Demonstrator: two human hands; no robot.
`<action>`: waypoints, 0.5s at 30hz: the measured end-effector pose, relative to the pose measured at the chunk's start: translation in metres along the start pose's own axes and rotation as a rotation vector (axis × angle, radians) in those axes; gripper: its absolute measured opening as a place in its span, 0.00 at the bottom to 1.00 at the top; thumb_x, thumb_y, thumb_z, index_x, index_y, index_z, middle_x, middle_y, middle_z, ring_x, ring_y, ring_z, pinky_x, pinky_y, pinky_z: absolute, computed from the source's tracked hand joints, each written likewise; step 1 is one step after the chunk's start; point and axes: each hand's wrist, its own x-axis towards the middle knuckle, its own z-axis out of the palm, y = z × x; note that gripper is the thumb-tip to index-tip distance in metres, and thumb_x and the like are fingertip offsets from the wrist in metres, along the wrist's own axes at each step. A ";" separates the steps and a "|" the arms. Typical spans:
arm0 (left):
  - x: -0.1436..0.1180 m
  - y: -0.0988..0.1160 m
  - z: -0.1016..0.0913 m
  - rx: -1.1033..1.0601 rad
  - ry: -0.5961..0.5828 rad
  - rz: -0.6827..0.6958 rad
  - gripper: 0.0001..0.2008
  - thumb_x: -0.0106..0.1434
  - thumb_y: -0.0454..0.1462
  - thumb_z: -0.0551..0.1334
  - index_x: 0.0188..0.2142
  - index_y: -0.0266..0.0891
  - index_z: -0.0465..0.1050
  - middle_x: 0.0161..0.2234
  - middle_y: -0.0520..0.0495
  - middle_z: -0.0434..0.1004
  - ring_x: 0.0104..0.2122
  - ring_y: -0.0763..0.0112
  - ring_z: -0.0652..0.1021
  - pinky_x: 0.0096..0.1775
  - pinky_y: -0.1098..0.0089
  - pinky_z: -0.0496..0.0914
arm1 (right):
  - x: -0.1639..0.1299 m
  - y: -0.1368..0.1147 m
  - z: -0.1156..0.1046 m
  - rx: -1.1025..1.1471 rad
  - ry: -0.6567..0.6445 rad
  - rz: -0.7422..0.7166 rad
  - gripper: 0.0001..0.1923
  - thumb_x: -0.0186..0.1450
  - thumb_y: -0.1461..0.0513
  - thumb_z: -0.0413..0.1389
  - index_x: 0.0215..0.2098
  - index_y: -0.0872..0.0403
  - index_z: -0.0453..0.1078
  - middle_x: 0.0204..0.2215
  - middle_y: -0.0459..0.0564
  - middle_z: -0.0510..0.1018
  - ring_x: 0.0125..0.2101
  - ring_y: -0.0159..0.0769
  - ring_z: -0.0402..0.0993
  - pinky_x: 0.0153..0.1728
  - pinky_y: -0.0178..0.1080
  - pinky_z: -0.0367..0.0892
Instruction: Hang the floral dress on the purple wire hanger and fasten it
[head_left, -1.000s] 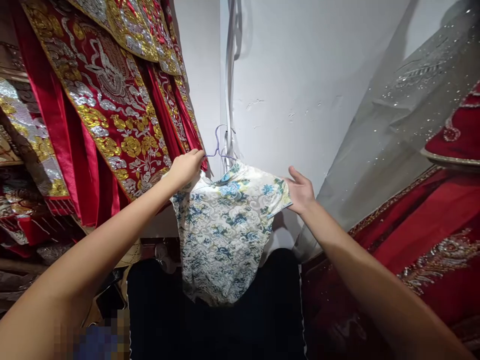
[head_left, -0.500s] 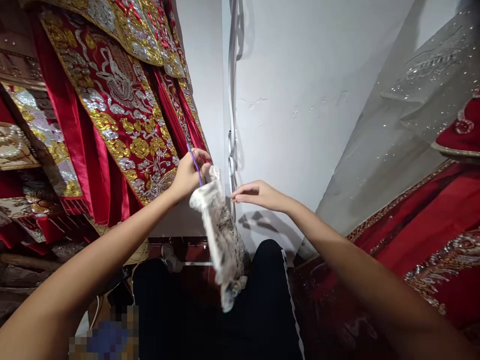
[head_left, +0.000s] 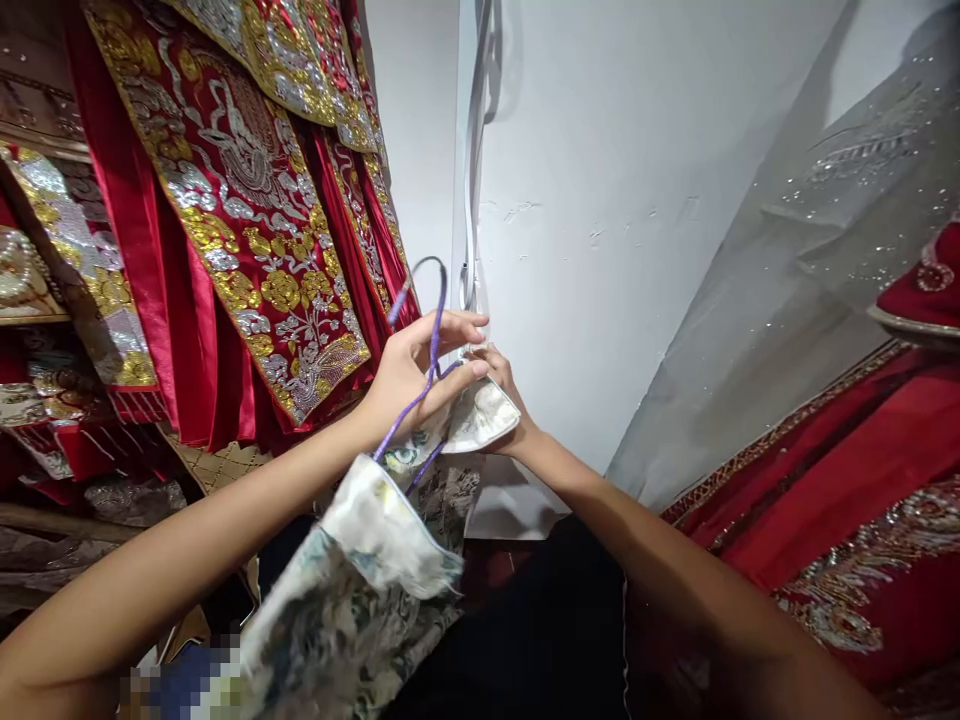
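A cream garment [head_left: 322, 600] with a blue-green print hangs below my hands, its pale folded end [head_left: 397, 530] near my left forearm. A thin purple cord or wire [head_left: 409, 410] loops up from it and crosses in front of my left hand [head_left: 420, 365]. The thumb of that hand presses on a pale flap of the same print [head_left: 480, 415], with the fingers curved above it. My right hand [head_left: 517, 415] is closed round the flap from behind, and part of its fingers is hidden by the cloth and my left hand.
Red dresses with gold and silver embroidery [head_left: 285, 290] hang at the left. A white wall [head_left: 600, 130] with a thin pale strip [head_left: 472, 150] faces me. At the right, a sheer glittering veil [head_left: 750, 270] and a red beaded garment [head_left: 810, 480] hang close to my right arm.
My right hand has moved in to meet the left and grips the pale flap. My left hand has shifted right, and the garment has swung left and nearer to me.
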 end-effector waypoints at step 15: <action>-0.005 -0.038 -0.009 -0.061 -0.389 -0.278 0.10 0.61 0.42 0.68 0.38 0.38 0.77 0.41 0.42 0.79 0.42 0.63 0.79 0.43 0.65 0.73 | -0.034 -0.001 -0.052 -0.136 -0.130 -0.150 0.53 0.52 0.45 0.66 0.69 0.41 0.46 0.58 0.59 0.62 0.57 0.60 0.64 0.53 0.58 0.65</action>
